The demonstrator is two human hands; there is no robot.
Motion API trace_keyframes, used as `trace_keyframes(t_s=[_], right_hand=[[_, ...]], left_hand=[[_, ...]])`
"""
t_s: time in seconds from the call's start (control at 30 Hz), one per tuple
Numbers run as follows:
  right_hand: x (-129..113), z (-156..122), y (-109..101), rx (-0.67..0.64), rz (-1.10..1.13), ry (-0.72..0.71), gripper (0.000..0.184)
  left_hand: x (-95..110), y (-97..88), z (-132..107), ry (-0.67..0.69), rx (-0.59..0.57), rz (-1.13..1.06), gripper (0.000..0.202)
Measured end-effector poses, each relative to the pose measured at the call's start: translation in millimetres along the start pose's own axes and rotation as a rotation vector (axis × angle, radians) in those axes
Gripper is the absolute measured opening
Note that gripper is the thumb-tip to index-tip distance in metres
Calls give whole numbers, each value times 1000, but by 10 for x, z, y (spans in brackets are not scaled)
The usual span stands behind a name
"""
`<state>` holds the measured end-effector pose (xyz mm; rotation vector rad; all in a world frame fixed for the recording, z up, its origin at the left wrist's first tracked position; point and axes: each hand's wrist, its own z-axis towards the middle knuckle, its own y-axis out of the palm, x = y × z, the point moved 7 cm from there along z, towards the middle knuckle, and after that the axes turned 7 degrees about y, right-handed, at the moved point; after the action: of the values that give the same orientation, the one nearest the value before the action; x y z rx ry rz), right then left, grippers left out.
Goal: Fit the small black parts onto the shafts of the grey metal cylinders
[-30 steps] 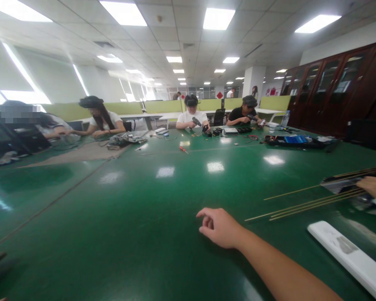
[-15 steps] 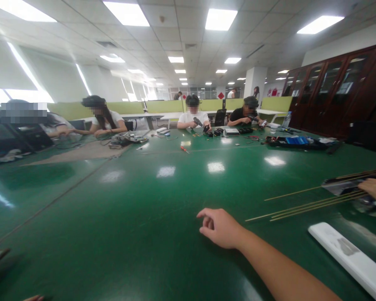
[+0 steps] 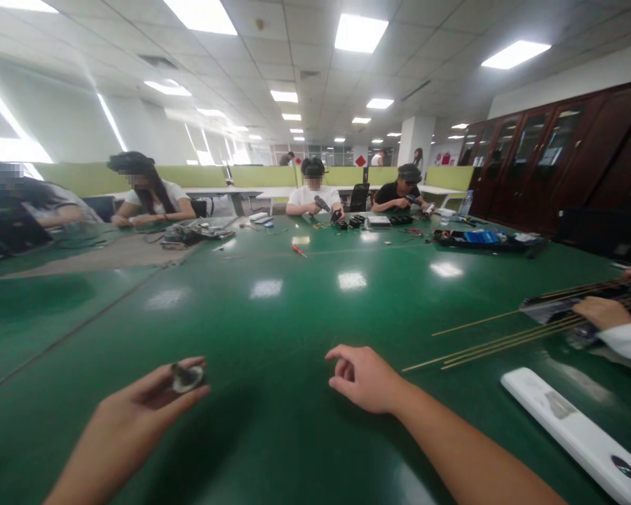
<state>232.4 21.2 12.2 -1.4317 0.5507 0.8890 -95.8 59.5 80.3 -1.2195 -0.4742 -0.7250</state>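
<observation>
The head view looks along a wide green table point(image 3: 273, 315), and every place here is told from that table. Over its near edge, toward the left side, the left hand point(image 3: 131, 414) is raised just above the surface. Its thumb and fingers are closed in a pinch on a small round part point(image 3: 186, 377), which sits at the fingertips. The part is dark with a pale metal face and too blurred to make out further. At the middle of the near edge the right hand point(image 3: 365, 379) lies low on the table, fingers loosely curled and half open, with nothing in it. Whether the fingertips touch the surface cannot be told. On the table's right side lie thin brass rods point(image 3: 505, 340), side by side and pointing toward the right hand. A long white bar point(image 3: 568, 424) lies nearer the right corner. A co-worker's hand point(image 3: 602, 311) rests on the rods at the right edge. Several seated people point(image 3: 313, 193) work at the far end, with a red-handled screwdriver point(image 3: 296, 250) on the surface before them.
</observation>
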Motion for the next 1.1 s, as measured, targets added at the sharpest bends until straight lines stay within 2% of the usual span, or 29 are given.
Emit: trace_keyframes(t_s=[0.07, 0.17, 0.23, 0.33, 0.43, 0.57, 0.77, 0.93, 1.1], right_hand=[[9, 8, -47, 25, -1, 16, 37], [9, 17, -90, 54, 12, 41, 41], [3, 21, -103, 77, 22, 48, 43], [-2, 20, -86, 108, 21, 45, 52], [4, 4, -34, 127, 13, 47, 60], [-18, -21, 32, 119, 52, 41, 60], [-57, -16, -5, 153, 35, 29, 46], [-41, -7, -2, 133, 12, 55, 32], [-47, -13, 23, 111, 1, 52, 26]], left_hand=[[195, 435, 142, 48, -179, -173, 75], [614, 977, 255, 235, -287, -266, 58], [817, 1264, 262, 357, -344, -255, 41], [894, 1540, 218, 470, -423, -219, 25], [831, 1639, 136, 553, -481, -201, 24], [795, 1647, 19, 642, -509, -244, 26], [723, 1675, 10, 557, -466, -249, 41], [762, 1656, 2, 580, -464, -250, 24], [839, 1629, -4, 616, -472, -288, 20]])
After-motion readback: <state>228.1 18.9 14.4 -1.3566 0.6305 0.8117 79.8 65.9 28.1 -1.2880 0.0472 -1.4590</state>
